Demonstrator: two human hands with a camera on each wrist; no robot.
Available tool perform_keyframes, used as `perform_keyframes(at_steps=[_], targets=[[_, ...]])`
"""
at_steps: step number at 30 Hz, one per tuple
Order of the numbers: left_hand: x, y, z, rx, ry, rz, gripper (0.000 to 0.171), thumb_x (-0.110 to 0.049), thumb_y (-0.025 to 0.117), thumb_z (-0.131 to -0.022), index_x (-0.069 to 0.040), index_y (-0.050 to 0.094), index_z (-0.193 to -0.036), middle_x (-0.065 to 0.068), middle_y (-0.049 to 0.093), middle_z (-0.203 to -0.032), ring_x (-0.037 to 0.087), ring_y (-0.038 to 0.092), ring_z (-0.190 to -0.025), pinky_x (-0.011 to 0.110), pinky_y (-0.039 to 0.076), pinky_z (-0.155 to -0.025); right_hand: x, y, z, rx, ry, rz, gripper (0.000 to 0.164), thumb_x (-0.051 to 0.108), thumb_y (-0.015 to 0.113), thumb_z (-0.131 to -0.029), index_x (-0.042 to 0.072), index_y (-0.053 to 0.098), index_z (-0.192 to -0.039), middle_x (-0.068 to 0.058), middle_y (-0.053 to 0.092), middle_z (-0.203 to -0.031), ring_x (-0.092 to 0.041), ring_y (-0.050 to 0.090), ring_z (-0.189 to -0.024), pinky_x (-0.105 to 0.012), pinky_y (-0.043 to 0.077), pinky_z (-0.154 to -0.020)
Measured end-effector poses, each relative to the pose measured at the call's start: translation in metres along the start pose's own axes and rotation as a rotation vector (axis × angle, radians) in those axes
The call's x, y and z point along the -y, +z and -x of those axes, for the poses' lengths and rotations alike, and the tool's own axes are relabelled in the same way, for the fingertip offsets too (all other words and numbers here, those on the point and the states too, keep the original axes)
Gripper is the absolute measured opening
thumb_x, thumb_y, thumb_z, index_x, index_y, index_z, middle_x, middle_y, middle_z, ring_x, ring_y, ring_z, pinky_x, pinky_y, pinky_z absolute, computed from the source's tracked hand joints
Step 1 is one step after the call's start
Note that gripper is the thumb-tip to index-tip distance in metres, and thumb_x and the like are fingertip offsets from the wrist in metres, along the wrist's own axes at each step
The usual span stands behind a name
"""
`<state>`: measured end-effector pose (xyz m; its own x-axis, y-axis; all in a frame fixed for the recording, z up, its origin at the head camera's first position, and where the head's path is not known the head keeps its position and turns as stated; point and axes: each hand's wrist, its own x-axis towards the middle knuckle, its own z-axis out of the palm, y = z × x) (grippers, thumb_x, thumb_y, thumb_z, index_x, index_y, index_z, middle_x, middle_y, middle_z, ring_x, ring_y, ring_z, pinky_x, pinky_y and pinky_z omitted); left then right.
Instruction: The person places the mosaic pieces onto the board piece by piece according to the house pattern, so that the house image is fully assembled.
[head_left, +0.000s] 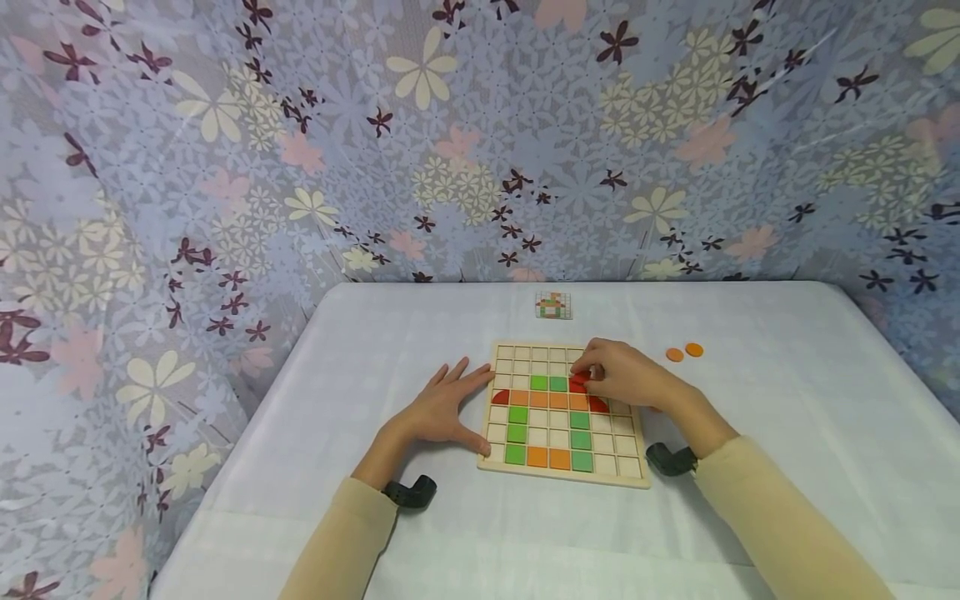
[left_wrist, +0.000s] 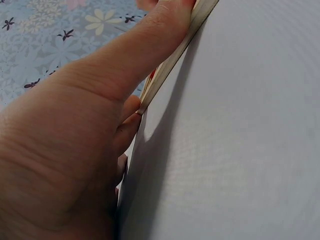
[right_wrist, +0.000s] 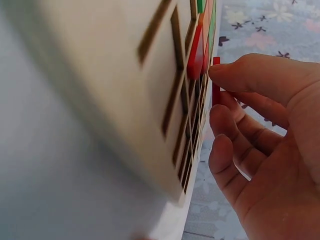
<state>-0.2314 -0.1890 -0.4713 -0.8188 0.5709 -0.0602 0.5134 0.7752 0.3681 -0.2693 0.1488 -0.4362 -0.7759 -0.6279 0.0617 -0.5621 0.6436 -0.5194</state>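
A wooden grid board (head_left: pixel 617 467) lies on the white-covered table, with green, orange and red tiles set in some of its squares. My left hand (head_left: pixel 438 408) is spread along the board's left edge, its thumb (left_wrist: pixel 150 42) on the rim near the front corner. Over the right part of the grid, my right hand (head_left: pixel 622 371) pinches a small red tile (right_wrist: pixel 216 82) between thumb and fingers, seen edge-on in the right wrist view. Close below these fingers a red quarter-round tile (head_left: pixel 597 405) sits in the grid; another red quarter-round tile (head_left: pixel 501 397) is at the left.
Behind the board lies a small pattern card (head_left: pixel 553 305). Two orange round pieces, one nearer (head_left: pixel 674 355) and one farther (head_left: pixel 694 350), lie right of the board. A flowered cloth (head_left: pixel 465 167) hangs behind the table.
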Motion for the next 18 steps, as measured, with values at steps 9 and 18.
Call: perform_keyframes(at_steps=[9,18], targets=[[-0.003,-0.002,0.001,0.007,-0.010,0.007,0.122,-0.081,0.070,-0.055,-0.026,0.025,-0.154,-0.013,0.016,-0.158,0.022,0.001,-0.146,0.042,-0.002,-0.116,0.011,0.005,-0.014,0.027,-0.012,0.020,0.026,0.007,0.070,-0.084,0.010,0.073,-0.110,0.001,0.059,-0.097,-0.010,0.054,-0.075,-0.030,0.049,-0.068],[-0.001,0.001,0.001,-0.001,-0.004,0.005,0.122,-0.080,0.071,-0.054,-0.027,0.025,-0.154,-0.014,0.017,-0.158,0.021,0.001,-0.146,0.043,-0.002,-0.116,0.021,0.014,-0.029,0.042,-0.028,0.049,0.026,0.011,0.070,-0.085,0.011,0.073,-0.111,0.002,0.058,-0.096,-0.010,0.053,-0.075,-0.029,0.048,-0.069]])
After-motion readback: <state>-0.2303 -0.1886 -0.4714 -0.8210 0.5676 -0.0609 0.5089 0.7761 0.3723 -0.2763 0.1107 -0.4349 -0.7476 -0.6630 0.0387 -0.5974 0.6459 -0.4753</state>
